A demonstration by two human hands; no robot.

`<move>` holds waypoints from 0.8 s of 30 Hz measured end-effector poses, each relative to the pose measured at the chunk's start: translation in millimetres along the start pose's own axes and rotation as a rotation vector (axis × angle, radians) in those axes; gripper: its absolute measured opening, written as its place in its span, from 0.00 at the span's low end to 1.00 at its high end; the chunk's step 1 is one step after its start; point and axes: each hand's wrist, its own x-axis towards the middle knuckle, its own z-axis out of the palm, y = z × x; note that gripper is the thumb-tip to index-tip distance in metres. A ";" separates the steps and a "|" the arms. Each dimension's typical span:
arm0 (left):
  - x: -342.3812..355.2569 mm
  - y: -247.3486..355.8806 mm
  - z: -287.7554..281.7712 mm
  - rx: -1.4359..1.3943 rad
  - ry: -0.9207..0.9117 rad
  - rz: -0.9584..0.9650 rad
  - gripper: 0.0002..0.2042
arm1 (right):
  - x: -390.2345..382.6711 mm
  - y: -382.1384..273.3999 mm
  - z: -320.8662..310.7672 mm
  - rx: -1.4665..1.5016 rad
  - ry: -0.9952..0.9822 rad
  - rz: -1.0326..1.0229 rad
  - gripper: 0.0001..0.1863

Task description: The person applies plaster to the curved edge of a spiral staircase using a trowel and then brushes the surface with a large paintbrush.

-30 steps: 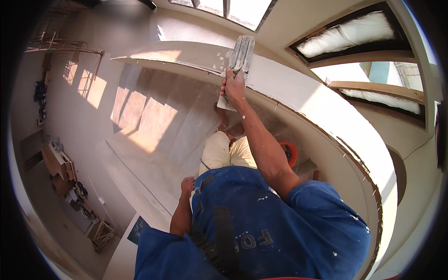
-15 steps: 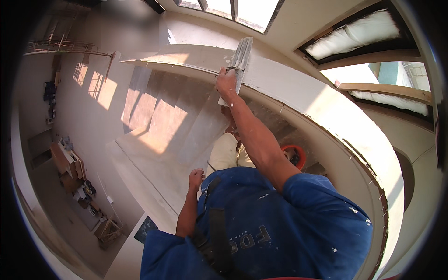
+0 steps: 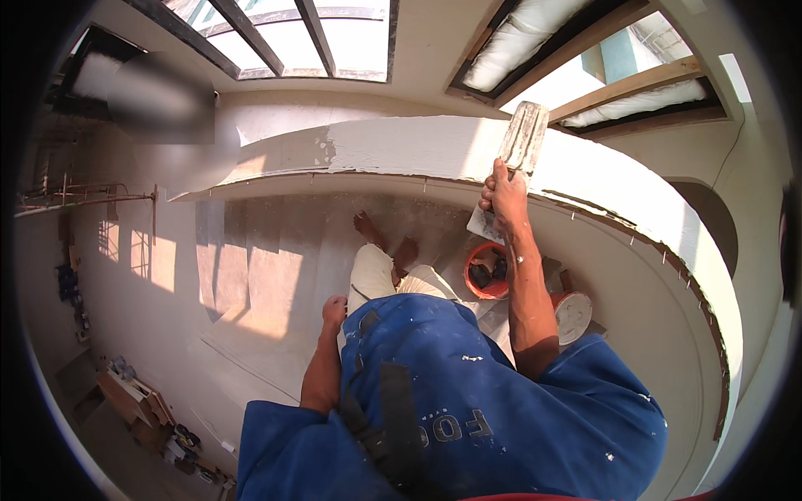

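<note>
My right hand (image 3: 507,200) is closed round the handle of a long plastering trowel (image 3: 525,138), whose back is streaked with plaster. The blade lies across the top of a curved wall ledge (image 3: 401,142) coated in white plaster, and its lower end sticks out past the inner edge. Left of the trowel the coat is smooth up to a ragged border, beyond which the surface is darker. My left hand (image 3: 335,311) hangs beside my pale trousers (image 3: 372,271), fingers curled, with nothing visible in it.
An orange bucket (image 3: 487,271) with dark things inside stands below my right forearm, beside a second bucket (image 3: 573,313) with a whitish top. Stairs (image 3: 251,275) descend at left. Boards and tools (image 3: 138,397) lie far below. Small drips hang from the ledge's rough underside.
My right hand and the trowel have moved right along the ledge. The view has shifted, bringing my feet and the second bucket into sight. My left hand stays low at my side.
</note>
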 end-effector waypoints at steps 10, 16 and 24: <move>55.0 6.2 -3.5 0.131 -0.141 0.124 0.13 | -58.6 -113.3 -224.4 -0.094 0.403 -0.197 0.13; 31.6 21.1 -3.7 0.319 -0.103 0.183 0.13 | -65.9 -132.4 -268.7 0.210 0.434 -0.136 0.16; 72.0 25.2 -25.6 0.405 -0.216 0.216 0.11 | -34.1 -53.6 -87.6 0.012 0.050 0.257 0.14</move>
